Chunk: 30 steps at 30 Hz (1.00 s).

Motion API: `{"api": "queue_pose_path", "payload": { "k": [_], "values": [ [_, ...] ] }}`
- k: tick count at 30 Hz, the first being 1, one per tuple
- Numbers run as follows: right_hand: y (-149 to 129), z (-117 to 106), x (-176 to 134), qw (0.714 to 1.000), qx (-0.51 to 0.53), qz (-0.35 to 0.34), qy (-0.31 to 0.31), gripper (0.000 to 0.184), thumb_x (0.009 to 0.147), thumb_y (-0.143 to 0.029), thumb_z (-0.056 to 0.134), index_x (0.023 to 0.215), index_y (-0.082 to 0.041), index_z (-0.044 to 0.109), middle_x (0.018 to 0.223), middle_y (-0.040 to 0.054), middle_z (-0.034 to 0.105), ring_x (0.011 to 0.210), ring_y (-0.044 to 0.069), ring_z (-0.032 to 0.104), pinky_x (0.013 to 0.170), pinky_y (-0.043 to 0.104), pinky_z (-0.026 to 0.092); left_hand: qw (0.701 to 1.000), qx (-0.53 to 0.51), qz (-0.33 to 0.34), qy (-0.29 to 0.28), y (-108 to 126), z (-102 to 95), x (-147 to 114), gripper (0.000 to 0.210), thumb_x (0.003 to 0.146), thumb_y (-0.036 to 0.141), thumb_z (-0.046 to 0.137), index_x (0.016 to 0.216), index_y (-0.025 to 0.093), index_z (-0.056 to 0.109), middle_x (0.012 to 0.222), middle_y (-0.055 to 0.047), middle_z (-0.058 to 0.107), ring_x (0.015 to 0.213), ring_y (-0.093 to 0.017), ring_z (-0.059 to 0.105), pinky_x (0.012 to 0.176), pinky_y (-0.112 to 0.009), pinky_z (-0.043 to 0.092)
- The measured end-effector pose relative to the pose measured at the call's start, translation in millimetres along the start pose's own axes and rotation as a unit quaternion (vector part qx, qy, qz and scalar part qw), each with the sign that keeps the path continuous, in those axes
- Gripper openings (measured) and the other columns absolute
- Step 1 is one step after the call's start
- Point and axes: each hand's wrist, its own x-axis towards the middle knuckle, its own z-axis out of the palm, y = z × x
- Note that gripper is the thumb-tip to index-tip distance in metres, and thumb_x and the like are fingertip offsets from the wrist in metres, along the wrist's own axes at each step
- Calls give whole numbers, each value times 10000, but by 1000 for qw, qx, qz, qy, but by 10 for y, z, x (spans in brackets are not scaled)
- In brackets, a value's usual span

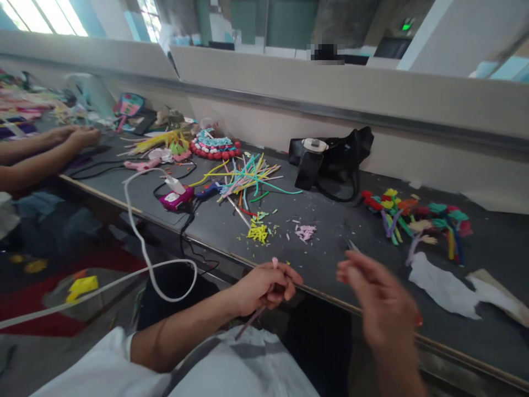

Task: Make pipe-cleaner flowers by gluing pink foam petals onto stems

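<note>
My left hand (268, 284) is closed around a thin mauve pipe cleaner (250, 322), in front of the table edge. A pale pink tip pokes up above its fingers, and the stem's lower end hangs toward my lap. My right hand (378, 292) is over the table edge on the right, its fingers curled around scissors. The scissors' pointed metal tips (352, 246) show past the fingertips, with a bit of red near the wrist side. Between and beyond the hands lie cut yellow pieces (258, 232) and cut lilac pieces (305, 232).
Loose coloured pipe cleaners (252, 176) lie behind the cut pieces. A black bag (339, 160) sits against the partition. Pipe-cleaner flowers (397, 212) and white paper (444, 284) are at right. A magenta power socket (177, 198) trails a white cable (136, 220). Another person's hands (82, 137) work at left.
</note>
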Motion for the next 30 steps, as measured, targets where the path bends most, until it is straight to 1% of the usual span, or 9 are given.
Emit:
{"api": "queue_pose_path", "payload": {
  "k": [2, 4, 6, 9, 13, 16, 19, 26, 30],
  "values": [
    [-56, 309, -218, 992, -32, -38, -116, 292, 867, -387, 636, 1113, -237, 689, 949, 47, 724, 821, 190, 690, 737, 326, 544, 1000, 9, -19, -4, -41, 50, 0, 161, 681, 183, 535, 816, 147, 613, 554, 19, 528, 362, -48, 228, 387, -227, 97],
    [-90, 506, -315, 977, -62, -92, -180, 282, 890, -360, 606, 1139, -248, 673, 935, 35, 704, 856, 182, 666, 783, 319, 524, 999, 30, -37, 3, -102, 97, -10, 77, 693, 222, 565, 735, 161, 588, 515, 21, 513, 353, -51, 233, 386, -230, 87],
    [-97, 589, -329, 964, -86, -126, -220, 228, 903, -335, 584, 1088, -247, 685, 907, 29, 689, 855, 176, 649, 778, 302, 506, 996, 70, -51, 11, -166, 132, -34, 99, 701, 250, 570, 652, 165, 560, 490, 13, 500, 358, -59, 256, 381, -235, 92],
    [-79, 578, -314, 954, -94, -126, -256, 171, 916, -324, 556, 925, -226, 695, 865, 26, 682, 818, 172, 642, 738, 278, 491, 993, 108, -45, 22, -219, 153, -97, 86, 679, 245, 585, 657, 164, 564, 499, 12, 517, 371, -64, 286, 376, -228, 113],
    [-53, 498, -364, 968, -68, -74, -231, 205, 918, -368, 551, 880, -213, 679, 828, 22, 683, 755, 169, 633, 693, 264, 476, 997, 57, 26, 45, -192, 150, -203, 208, 707, 310, 668, 827, 155, 598, 619, 18, 563, 444, -54, 341, 416, -201, 149],
    [-34, 473, -455, 978, -17, -30, -206, 216, 899, -396, 576, 864, -201, 663, 794, 20, 670, 728, 169, 618, 668, 257, 472, 995, 35, 78, 46, -177, 154, -261, 306, 723, 406, 728, 783, 132, 606, 592, 29, 515, 471, -42, 328, 442, -200, 148],
    [-1, 510, -587, 979, 67, 19, -190, 213, 889, -403, 595, 864, -197, 643, 734, -3, 623, 673, 144, 565, 627, 237, 446, 995, 7, 100, 24, -213, 162, -294, 308, 704, 394, 760, 732, 123, 616, 564, 37, 488, 469, -39, 302, 448, -209, 139],
    [0, 696, -904, 949, 282, 103, -99, 199, 851, -396, 662, 886, -204, 623, 727, -30, 543, 620, 103, 446, 569, 217, 377, 985, 33, 170, 18, -331, 206, -375, 221, 753, 319, 704, 706, 120, 619, 629, -18, 616, 484, -54, 343, 461, -228, 171],
    [-28, 684, -907, 930, 331, 135, -81, 205, 806, -393, 712, 881, -212, 651, 722, -25, 571, 613, 104, 466, 563, 223, 388, 987, 55, 148, -7, -277, 217, -359, 269, 768, 378, 698, 725, 133, 594, 592, 7, 580, 465, -52, 331, 445, -229, 150]
  ]
}}
